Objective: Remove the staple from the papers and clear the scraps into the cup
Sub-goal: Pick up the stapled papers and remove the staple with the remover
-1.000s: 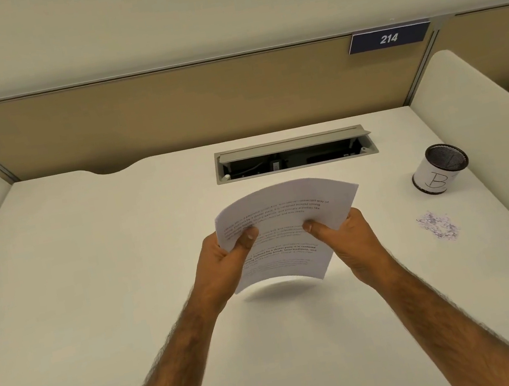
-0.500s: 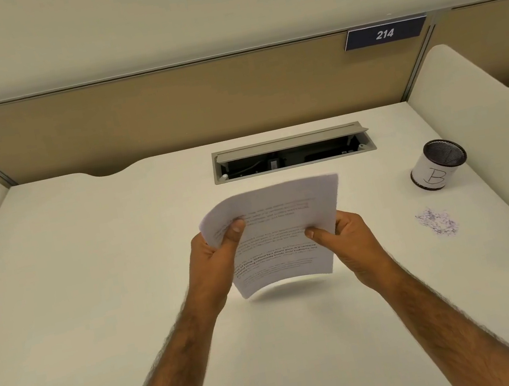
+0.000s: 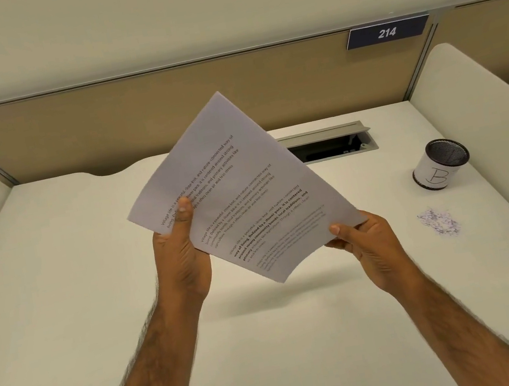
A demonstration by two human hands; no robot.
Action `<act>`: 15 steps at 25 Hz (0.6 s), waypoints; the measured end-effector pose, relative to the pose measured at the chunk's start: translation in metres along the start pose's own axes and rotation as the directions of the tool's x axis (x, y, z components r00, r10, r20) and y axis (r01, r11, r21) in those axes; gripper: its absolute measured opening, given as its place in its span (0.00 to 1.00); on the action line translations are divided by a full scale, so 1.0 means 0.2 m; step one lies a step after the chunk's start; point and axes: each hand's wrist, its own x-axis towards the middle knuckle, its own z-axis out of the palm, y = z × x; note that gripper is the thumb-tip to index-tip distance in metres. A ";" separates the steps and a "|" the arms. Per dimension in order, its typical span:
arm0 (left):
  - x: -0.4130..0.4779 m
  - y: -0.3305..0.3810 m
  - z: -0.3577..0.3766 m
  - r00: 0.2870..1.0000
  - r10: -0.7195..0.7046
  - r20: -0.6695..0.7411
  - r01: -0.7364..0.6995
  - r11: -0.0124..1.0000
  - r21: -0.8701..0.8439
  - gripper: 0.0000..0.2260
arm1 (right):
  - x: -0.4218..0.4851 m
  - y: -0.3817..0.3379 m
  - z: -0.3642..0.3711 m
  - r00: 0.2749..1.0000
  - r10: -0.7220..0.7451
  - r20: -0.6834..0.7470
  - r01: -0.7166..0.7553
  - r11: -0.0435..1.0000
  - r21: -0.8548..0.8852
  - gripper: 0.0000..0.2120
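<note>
Now the papers (image 3: 239, 192) are lifted higher and turned aslant. The left hand (image 3: 180, 260) grips one edge and the right hand (image 3: 367, 241) pinches a corner, probably searching for the staple. Scraps (image 3: 438, 223) wait right of the right hand, with the cup (image 3: 439, 168) beyond them.

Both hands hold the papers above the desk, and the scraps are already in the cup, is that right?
Not quite: the head view shows the scraps lying on the desk near the cup, not in it. The left hand and right hand do hold the papers.
</note>
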 end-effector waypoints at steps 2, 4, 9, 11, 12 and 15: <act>-0.01 0.00 0.03 1.000 -0.017 -0.020 0.016 0.999 -0.045 0.13 | -0.01 0.01 0.06 1.000 0.011 0.019 -0.015 0.985 0.172 0.17; -0.01 -0.01 0.05 0.998 -0.041 -0.037 0.037 0.994 -0.103 0.13 | -0.01 0.02 0.12 0.999 0.020 0.038 -0.030 0.958 0.285 0.21; 0.00 -0.04 0.02 0.999 -0.020 -0.041 0.017 0.997 -0.078 0.13 | 0.01 0.00 0.18 1.000 0.008 -0.011 -0.004 0.940 0.341 0.21; 0.04 -0.02 -0.09 0.999 0.029 -0.024 -0.028 0.999 0.033 0.11 | 0.02 -0.03 0.14 0.999 -0.008 -0.048 0.020 0.968 0.250 0.19; 0.07 0.01 -0.17 0.999 0.048 0.000 -0.047 0.990 0.133 0.10 | 0.03 -0.05 0.10 0.998 -0.017 -0.062 0.029 0.981 0.192 0.18; 0.11 0.09 -0.31 0.989 -0.027 0.147 -0.048 0.876 0.480 0.11 | 0.03 -0.10 0.00 0.996 -0.059 -0.065 0.059 0.998 -0.006 0.14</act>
